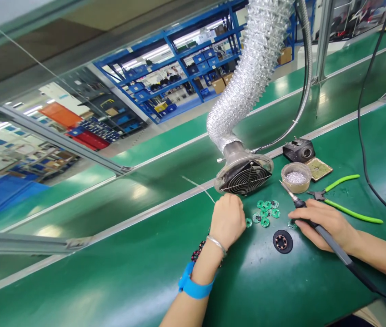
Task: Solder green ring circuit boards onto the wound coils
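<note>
My right hand (325,222) grips a soldering iron (322,234), its tip pointing up and left toward a round tub of silvery bits (296,178). Beneath its fingertips is a small green circuit board (292,225); whether they touch it I cannot tell. My left hand (228,218) is closed, knuckles up, left of several small round circuit boards (266,211). A thin solder wire (199,188) runs from the upper left to this hand; the fingertips are hidden. Between the hands, nearer me, a black disc with a copper-coloured ring (283,241) lies on the green bench (247,281).
A fume extractor fan (247,178) on a silver flexible duct (243,77) stands just beyond my left hand. Green-handled cutters (353,211), a sponge tray (320,168) and a black iron holder (298,150) lie around the tub. A black cable (363,136) hangs at right.
</note>
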Motion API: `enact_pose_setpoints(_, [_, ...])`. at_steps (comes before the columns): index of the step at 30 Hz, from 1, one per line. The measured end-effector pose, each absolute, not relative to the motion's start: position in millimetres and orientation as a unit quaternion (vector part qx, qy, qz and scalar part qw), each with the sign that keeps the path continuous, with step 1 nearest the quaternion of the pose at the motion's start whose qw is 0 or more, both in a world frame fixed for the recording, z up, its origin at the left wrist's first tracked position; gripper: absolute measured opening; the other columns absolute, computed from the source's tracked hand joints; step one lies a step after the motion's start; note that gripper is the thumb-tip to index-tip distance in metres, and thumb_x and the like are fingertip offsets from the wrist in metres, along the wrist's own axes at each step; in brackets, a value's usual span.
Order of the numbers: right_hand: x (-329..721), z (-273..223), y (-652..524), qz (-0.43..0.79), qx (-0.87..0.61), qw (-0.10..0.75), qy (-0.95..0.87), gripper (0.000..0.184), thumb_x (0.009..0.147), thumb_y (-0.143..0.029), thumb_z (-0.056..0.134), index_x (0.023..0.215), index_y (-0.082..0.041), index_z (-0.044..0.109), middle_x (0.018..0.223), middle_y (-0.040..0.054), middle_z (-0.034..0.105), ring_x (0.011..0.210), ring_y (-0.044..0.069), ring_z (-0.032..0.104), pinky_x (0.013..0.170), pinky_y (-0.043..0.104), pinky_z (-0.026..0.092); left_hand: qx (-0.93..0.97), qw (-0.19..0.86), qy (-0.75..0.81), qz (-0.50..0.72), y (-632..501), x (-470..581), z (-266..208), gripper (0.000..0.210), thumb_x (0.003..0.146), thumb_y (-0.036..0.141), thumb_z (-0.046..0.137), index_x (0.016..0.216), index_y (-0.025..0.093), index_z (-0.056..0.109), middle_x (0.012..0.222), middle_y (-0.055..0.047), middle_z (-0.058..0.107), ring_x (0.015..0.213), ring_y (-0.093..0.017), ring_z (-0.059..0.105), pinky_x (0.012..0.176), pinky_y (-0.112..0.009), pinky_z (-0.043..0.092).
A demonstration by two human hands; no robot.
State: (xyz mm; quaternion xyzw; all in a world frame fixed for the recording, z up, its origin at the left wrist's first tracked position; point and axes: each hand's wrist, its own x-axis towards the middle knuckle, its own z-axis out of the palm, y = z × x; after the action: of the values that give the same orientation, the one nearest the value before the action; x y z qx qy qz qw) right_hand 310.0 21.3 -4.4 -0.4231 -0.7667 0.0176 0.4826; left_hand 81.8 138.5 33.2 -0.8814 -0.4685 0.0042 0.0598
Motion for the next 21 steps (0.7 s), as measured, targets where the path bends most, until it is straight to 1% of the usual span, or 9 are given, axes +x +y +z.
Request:
enact_pose_setpoints(5, [310, -4, 21, 0.021, -0.424, 0.476, -0.77, 0.031, 0.087, -0.006, 0.052, 0.116, -0.019, 0.056, 0.082, 0.0038, 0.067, 0.064, 0.015, 0.054, 0.057, 0.026, 0.05, -0.88, 0.017, -0.475, -0.022, 163, 59, 43, 0.022, 0.09, 0.013, 0.045, 0.091, 0.017, 0.066, 0.087, -0.008, 0.069, 0.084, -0.023, 0.062, 0.077, -0.035, 0.049])
enact_pose_setpoints(7, [311, -4, 22, 0.022, -0.426, 0.475, -0.77, 0.032, 0.087, -0.006, 0.052, 0.115, -0.019, 0.056, 0.082, 0.004, 0.067, 0.065, 0.015, 0.054, 0.057, 0.027, 0.05, -0.886, 0.0, -0.464, -0.023, 174, 49, 43, 0.026, 0.089, 0.01, 0.045, 0.093, 0.019, 0.069, 0.093, -0.006, 0.071, 0.09, -0.022, 0.063, 0.081, -0.034, 0.05])
enact_pose_setpoints(9, [312, -4, 22, 0.022, -0.428, 0.476, -0.768, 0.031, 0.087, -0.007, 0.052, 0.115, -0.02, 0.056, 0.082, 0.0044, 0.067, 0.066, 0.015, 0.055, 0.058, 0.027, 0.051, -0.897, -0.019, -0.442, -0.019, 184, 43, 40, 0.03, 0.086, 0.007, 0.047, 0.094, 0.022, 0.071, 0.102, -0.005, 0.071, 0.098, -0.02, 0.062, 0.089, -0.032, 0.049])
enact_pose_setpoints(11, [313, -5, 21, 0.022, -0.429, 0.477, -0.767, 0.031, 0.087, -0.007, 0.052, 0.115, -0.019, 0.056, 0.082, 0.0048, 0.066, 0.067, 0.016, 0.055, 0.058, 0.027, 0.05, -0.908, -0.041, -0.417, -0.014, 191, 40, 35, 0.028, 0.085, 0.008, 0.052, 0.095, 0.023, 0.073, 0.106, -0.003, 0.071, 0.103, -0.018, 0.061, 0.094, -0.03, 0.047])
enact_pose_setpoints(13, [313, -7, 21, 0.023, -0.429, 0.477, -0.766, 0.031, 0.087, -0.006, 0.052, 0.115, -0.019, 0.056, 0.082, 0.0051, 0.066, 0.067, 0.016, 0.055, 0.058, 0.027, 0.05, -0.915, -0.059, -0.399, -0.008, 194, 41, 30, 0.023, 0.084, 0.011, 0.056, 0.094, 0.023, 0.073, 0.104, -0.003, 0.072, 0.103, -0.019, 0.061, 0.095, -0.03, 0.047])
enact_pose_setpoints(15, [313, -7, 21, 0.026, -0.43, 0.476, -0.767, 0.031, 0.086, -0.006, 0.053, 0.115, -0.019, 0.056, 0.082, 0.005, 0.066, 0.068, 0.016, 0.055, 0.058, 0.028, 0.05, -0.919, -0.075, -0.386, -0.001, 197, 44, 25, 0.019, 0.083, 0.013, 0.058, 0.09, 0.022, 0.073, 0.096, -0.003, 0.073, 0.096, -0.019, 0.063, 0.091, -0.03, 0.049])
enact_pose_setpoints(18, [313, -6, 22, 0.027, -0.431, 0.473, -0.768, 0.031, 0.087, -0.006, 0.053, 0.115, -0.019, 0.057, 0.082, 0.0044, 0.066, 0.067, 0.016, 0.055, 0.058, 0.028, 0.05, -0.919, -0.088, -0.385, 0.006, 201, 50, 25, 0.017, 0.082, 0.012, 0.055, 0.08, 0.02, 0.07, 0.081, -0.003, 0.071, 0.077, -0.017, 0.062, 0.078, -0.029, 0.051])
enact_pose_setpoints(21, [314, -3, 20, 0.014, -0.438, 0.474, -0.764, 0.03, 0.088, -0.008, 0.053, 0.114, -0.02, 0.058, 0.08, 0.0034, 0.067, 0.065, 0.016, 0.055, 0.058, 0.029, 0.049, -0.912, -0.082, -0.402, -0.007, 199, 47, 36, 0.015, 0.079, 0.011, 0.053, 0.073, 0.019, 0.065, 0.075, -0.003, 0.067, 0.067, -0.016, 0.058, 0.07, -0.028, 0.05])
